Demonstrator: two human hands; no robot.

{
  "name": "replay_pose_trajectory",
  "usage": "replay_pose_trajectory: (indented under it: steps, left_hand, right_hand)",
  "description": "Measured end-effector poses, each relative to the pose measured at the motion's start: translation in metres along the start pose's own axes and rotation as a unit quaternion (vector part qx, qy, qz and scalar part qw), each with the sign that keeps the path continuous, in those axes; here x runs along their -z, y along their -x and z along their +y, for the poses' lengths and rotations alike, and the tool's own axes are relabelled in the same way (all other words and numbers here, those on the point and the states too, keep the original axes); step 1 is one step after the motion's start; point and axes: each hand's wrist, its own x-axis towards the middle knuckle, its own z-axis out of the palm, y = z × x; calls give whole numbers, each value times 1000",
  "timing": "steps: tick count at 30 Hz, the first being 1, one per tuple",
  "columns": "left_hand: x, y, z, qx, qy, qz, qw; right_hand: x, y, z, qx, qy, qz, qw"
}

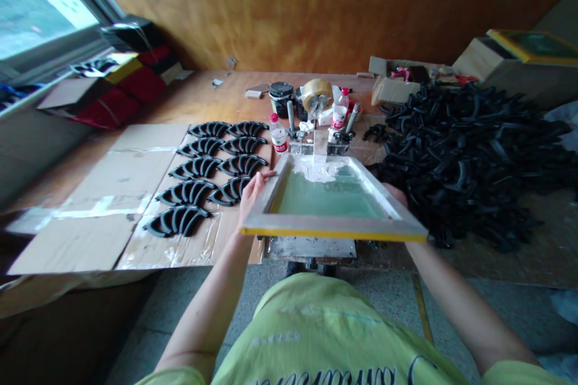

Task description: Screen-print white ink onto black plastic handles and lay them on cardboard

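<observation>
Both hands grip a framed screen [334, 228] over the near middle of the table [217, 93], near edge tipped up and its yellow strip facing the body. Left hand [250, 195] is closed on the left rail; right hand [396, 194] holds the right rail, most of its fingers hidden behind it. White paste [307, 169] lies smeared across the far end of the green mesh, a pale flat blade [320, 147] upright beside it. Below the near rail, a paint-marked plate [311, 248]. Far rail sits close to the metal clamps [338, 147]; cannot tell from here whether they hold it. Left: curved black pieces [180, 221] in two columns on cardboard [103, 186], the nearest columns close to the left hand. Right: a heaped pile of black pieces [469, 162] just beside the right hand. Risks, as I judge them: uneven lift between hands could twist the screen; a steep tilt could let paste creep or the blade topple; a leftward swing of the left elbow could smudge or scatter the rows; a knock at the far left corner could tip the red-capped bottle [279, 135] close by.
</observation>
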Motion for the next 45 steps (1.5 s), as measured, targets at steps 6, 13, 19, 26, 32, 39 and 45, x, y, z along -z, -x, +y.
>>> replay_pose_trajectory:
  steps: [6, 13, 19, 26, 32, 39, 45]
  left_hand:
    - [16, 30, -62, 134, -53, -56, 988]
    - [14, 28, -106, 153, -128, -48, 979]
    - [13, 31, -101, 157, -155, -30, 975]
    - [12, 31, -105, 159, -143, -29, 977]
    - [12, 31, -106, 156, -137, -31, 978]
    - [13, 31, -106, 169, -114, -42, 978]
    - [12, 30, -102, 187, -98, -46, 976]
  right_hand:
    - [-28, -75, -76, 149, 36, 28, 988]
    - [-79, -117, -116, 191, 225, -109, 949]
    - [-70, -107, -105, 122, 301, -127, 937]
    - [-86, -63, -104, 203, 290, -160, 922]
    - [-64, -34, -103, 372, 221, -262, 862]
    - [-76, -40, -106, 297, 229, -165, 912]
    - [-75, -32, -106, 310, 170, -178, 918]
